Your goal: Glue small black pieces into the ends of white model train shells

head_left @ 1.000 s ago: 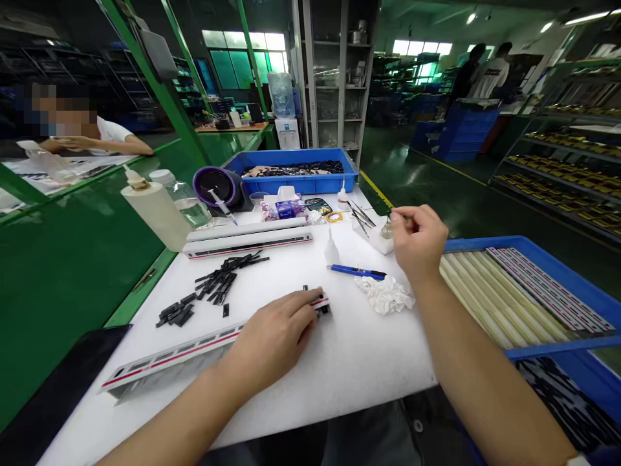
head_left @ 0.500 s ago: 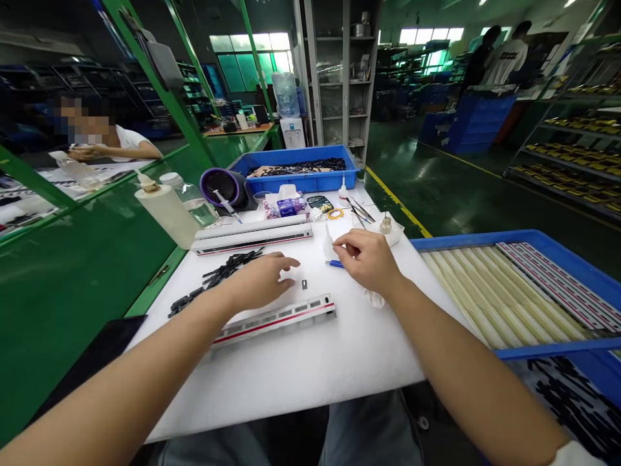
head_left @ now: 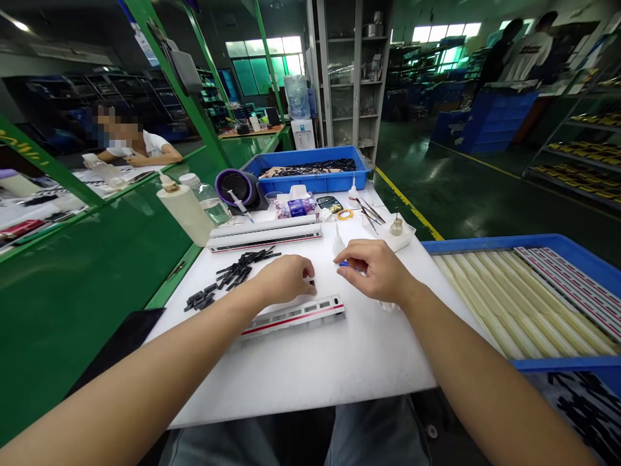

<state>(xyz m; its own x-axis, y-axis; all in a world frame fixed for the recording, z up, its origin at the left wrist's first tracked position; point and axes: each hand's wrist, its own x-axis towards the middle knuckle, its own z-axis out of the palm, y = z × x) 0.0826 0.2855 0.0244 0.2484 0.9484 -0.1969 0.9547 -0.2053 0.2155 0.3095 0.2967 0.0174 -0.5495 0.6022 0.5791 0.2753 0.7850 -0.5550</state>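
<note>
Left hand (head_left: 285, 279): thumb and forefinger curved about a small black part (head_left: 312, 283); cannot tell whether it is gripped. White model train carriage shell (head_left: 310, 312), red-striped, lies just below this hand; loose black pieces (head_left: 237, 270) lie to its left. Right hand (head_left: 373, 270): fingers curled, thumb and forefinger tips near each other; grip unclear. Blue pen (head_left: 344, 263) partly hidden behind it; white squeeze bottle (head_left: 338, 243) just beyond its fingertips.

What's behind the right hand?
A blue sliver, probably a pen, and a bit of white paper show past the right hand; the rest of both, and anything else there, is covered.
</note>
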